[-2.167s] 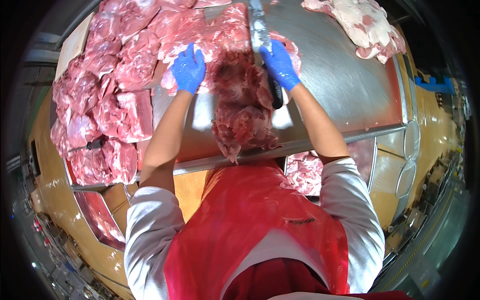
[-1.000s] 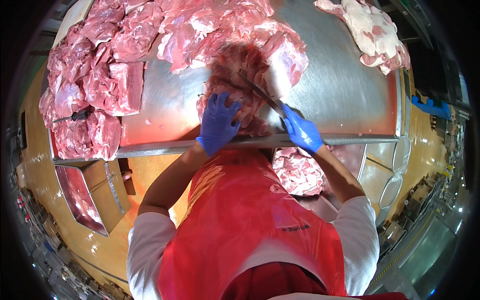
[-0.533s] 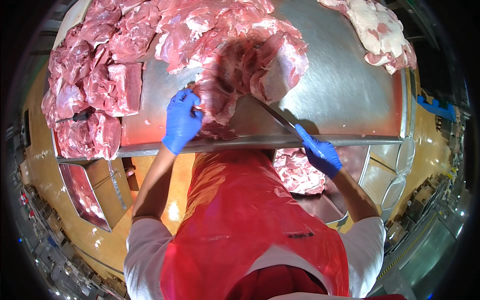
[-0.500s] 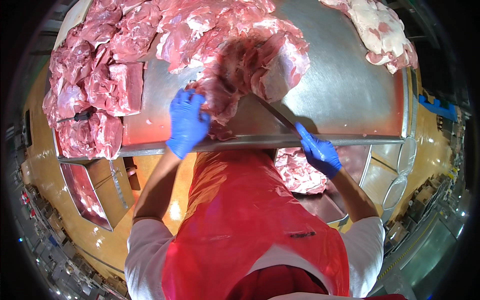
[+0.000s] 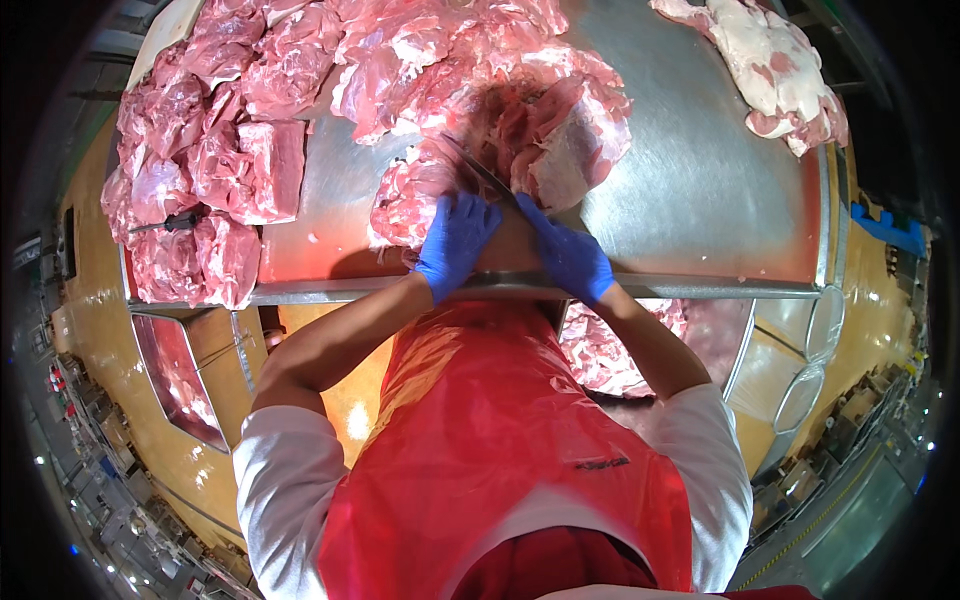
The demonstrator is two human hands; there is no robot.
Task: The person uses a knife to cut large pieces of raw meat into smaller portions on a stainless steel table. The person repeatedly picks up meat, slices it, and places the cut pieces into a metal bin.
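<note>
My right hand [image 5: 570, 255], in a blue glove, grips a knife [image 5: 482, 168] near the table's front edge. The blade points up and to the left, over the meat. Beside it my left hand [image 5: 458, 242], gloved in blue too, is closed on the near right side of a piece of raw meat [image 5: 405, 200]; its fingertips are partly hidden. Just beyond the hands lies a large cut of meat [image 5: 575, 140] with a pale, smooth side, joined or pressed up against more meat [image 5: 450, 50] behind it.
Several meat pieces [image 5: 160, 180] cover the left of the metal table [image 5: 690, 190], with a dark-handled tool [image 5: 180, 222] on them. A fatty slab [image 5: 770, 65] lies far right. Below the edge are a bin of meat [image 5: 610, 350] and a metal cart [image 5: 180, 375] at left.
My right hand has come left and inward, bringing the knife over the meat. My left hand has moved right along the near piece, which now lies further left, more of its cut face showing.
</note>
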